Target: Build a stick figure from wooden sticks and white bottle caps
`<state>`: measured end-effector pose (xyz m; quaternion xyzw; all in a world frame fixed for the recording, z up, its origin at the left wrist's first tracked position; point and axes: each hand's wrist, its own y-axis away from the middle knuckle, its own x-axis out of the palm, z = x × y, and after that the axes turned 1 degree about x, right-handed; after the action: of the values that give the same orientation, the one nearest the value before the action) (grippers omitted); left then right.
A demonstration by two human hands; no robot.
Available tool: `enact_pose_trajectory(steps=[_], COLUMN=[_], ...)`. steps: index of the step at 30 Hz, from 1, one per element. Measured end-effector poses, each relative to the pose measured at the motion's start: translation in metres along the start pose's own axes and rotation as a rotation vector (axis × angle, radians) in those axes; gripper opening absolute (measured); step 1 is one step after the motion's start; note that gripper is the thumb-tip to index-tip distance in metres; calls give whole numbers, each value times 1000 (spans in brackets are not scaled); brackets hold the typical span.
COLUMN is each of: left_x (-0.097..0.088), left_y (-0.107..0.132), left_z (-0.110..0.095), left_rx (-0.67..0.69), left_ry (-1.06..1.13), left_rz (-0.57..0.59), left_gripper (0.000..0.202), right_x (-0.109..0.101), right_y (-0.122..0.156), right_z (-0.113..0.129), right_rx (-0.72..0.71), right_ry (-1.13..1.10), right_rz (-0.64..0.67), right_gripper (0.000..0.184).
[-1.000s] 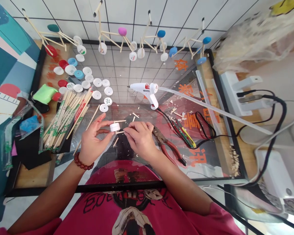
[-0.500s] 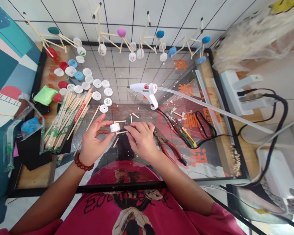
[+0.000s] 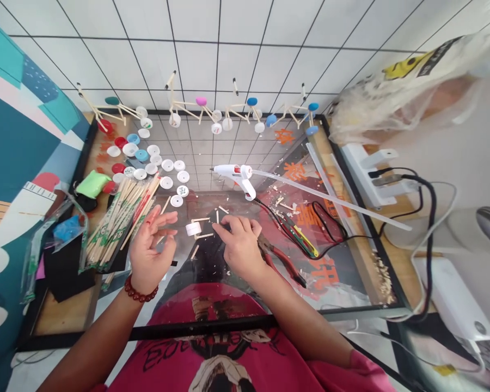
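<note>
My left hand hovers open above the glass tabletop, fingers spread, holding nothing. Just to its right a white bottle cap rests on the glass. A short wooden stick lies from the cap toward my right hand. That hand's fingers are curled down, with thumb and forefinger pinched at the stick's right end. More short stick pieces lie just beyond the cap.
A white glue gun stands beyond my hands, and red-handled pliers lie by my right wrist. Left are wrapped chopsticks and loose caps. Stick-and-cap models line the wall. Cables and a power strip sit right.
My left hand let go of the white cap and drew back left, opening. The cap now rests on the glass. The view tilted up, showing more wall.
</note>
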<state>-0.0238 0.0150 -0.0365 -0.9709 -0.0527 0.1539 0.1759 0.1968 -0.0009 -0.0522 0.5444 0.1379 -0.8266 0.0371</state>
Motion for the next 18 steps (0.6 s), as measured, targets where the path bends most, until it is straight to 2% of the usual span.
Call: enact_pose_trajectory(steps=[3,6,11,14,18], left_x=[-3,-5,-3,-2,0], left_y=[-2,-4,-2,0,0], left_z=[-1,1,10,12,11], left_rx=[13,4,-26,-29,2], left_ry=[-5,-48,-128,-198,-269], left_rz=[-39,-25,110,200,246], left_gripper=[66,67,70,73,75], right_x=[-2,-4,-3,-2,-4], right_y=[0,0,0,0,-1], right_z=[-2,-2,3,5,6], right_rx=[50,61,15,3,2], right_ry=[64,60,-17,-42,-52], right_rz=[-23,-54,-55,-47,-30], right_gripper=[49,41,18,17,16])
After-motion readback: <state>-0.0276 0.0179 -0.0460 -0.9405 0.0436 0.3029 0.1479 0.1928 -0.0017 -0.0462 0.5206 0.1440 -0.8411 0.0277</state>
